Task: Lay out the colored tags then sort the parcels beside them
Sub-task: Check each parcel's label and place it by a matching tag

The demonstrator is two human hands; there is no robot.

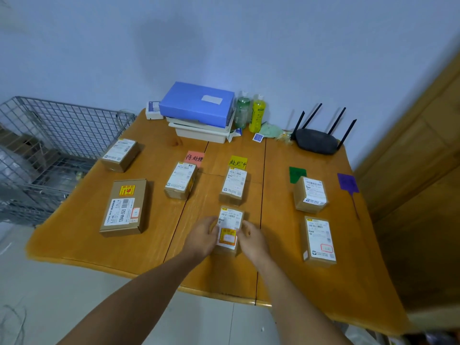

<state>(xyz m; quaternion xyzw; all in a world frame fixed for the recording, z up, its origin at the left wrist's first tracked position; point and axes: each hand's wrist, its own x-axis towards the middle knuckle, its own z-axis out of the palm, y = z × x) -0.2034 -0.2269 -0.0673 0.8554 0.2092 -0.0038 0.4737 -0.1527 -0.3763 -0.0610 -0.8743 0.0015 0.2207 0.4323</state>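
Four tags lie across the wooden table (154,247): pink tag (195,158), yellow tag (238,162), green tag (296,174), purple tag (348,183). A small cardboard parcel (228,229) with an orange sticker sits in the yellow column, below another parcel (234,186). My left hand (202,239) grips its left side and my right hand (252,241) grips its right side. One parcel (181,180) lies under the pink tag. Two parcels (310,194) (319,241) lie under the green tag. At the left are a flat parcel (125,207) and a small parcel (121,154).
At the table's back stand a blue box on white trays (199,108), two bottles (250,112) and a black router (317,140). A wire basket (49,140) stands off the left edge. A wooden cabinet (420,170) is on the right.
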